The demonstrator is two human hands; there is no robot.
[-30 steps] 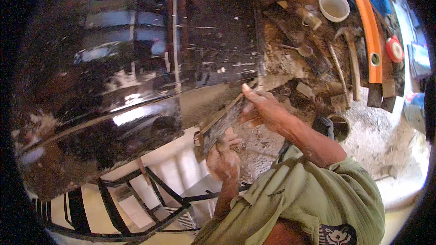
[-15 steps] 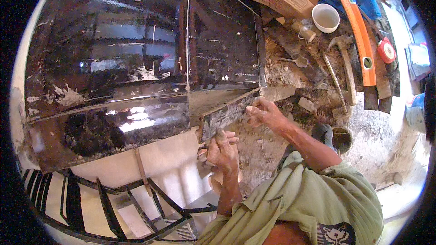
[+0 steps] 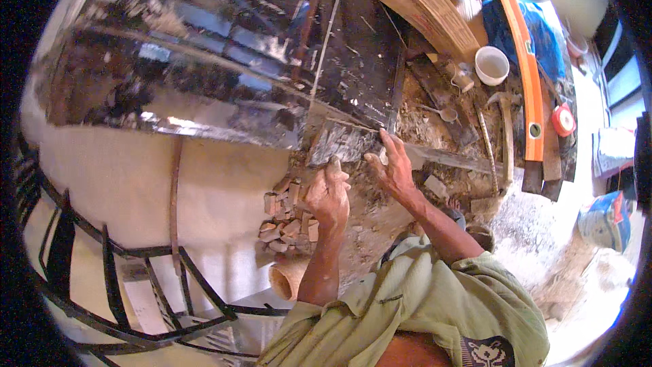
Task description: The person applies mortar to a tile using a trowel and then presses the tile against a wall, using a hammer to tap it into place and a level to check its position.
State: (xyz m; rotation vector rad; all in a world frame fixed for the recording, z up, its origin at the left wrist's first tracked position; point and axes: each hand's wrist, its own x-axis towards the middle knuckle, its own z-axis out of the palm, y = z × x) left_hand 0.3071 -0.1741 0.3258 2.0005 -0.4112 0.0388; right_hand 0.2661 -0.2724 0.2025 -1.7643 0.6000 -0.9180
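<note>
A dusty, grey-streaked tile piece lies at the edge of the glossy black tiled surface, in the gap beside a darker panel. My left hand grips its lower left edge, thumb pointing up along it, its fingers curled. At the piece's right end, my right hand holds it between thumb and fingers, the fingertips on its upper and lower corners. Below the piece, broken rubble pieces lie in a heap on the dusty floor.
A cardboard box, white bowl, hammer, orange level and red tape measure occupy the right side of the work surface. A blue-white sack stands at far right. Black metal railing runs along the lower left.
Both hands have moved the tile piece up against the black surface's edge, turning it from a slant to nearly level. The view has shifted, showing more of the rubble heap.
</note>
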